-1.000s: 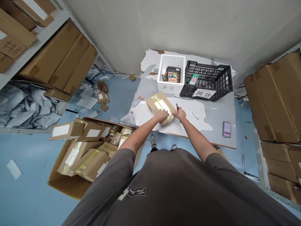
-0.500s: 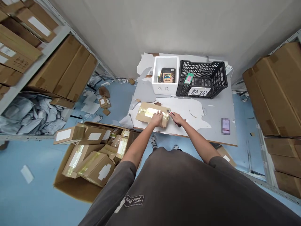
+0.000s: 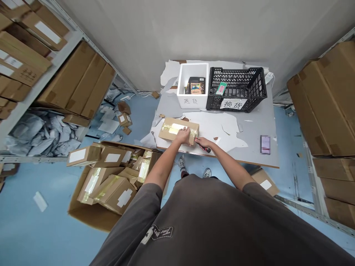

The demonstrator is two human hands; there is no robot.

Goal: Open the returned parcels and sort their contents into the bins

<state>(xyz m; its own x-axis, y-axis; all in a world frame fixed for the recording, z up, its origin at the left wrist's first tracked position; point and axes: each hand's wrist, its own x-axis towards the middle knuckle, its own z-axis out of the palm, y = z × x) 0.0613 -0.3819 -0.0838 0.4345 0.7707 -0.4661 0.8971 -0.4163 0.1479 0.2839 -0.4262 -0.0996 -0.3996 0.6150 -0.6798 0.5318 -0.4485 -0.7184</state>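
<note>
A taped cardboard box [image 3: 167, 132] with a white label lies near the front edge of the table. My left hand [image 3: 183, 135] rests on its top, fingers stretched out over the label's right end. At the box's right end, my right hand [image 3: 203, 142] is closed around a red-and-black box cutter [image 3: 205, 149]. The cutter's tip is by the right side of the box; I cannot tell whether it touches the tape.
Behind the box stand a white foam bin [image 3: 193, 101] with small packages and a black plastic crate [image 3: 253, 101]. A phone [image 3: 265, 145] lies at the table's right. Left of the table, a large open carton [image 3: 80, 218] holds several boxes. Loaded shelves flank both sides.
My right hand has moved left and slightly down, bringing the cutter from above the box's right end to its right side. My left hand stays on the box.
</note>
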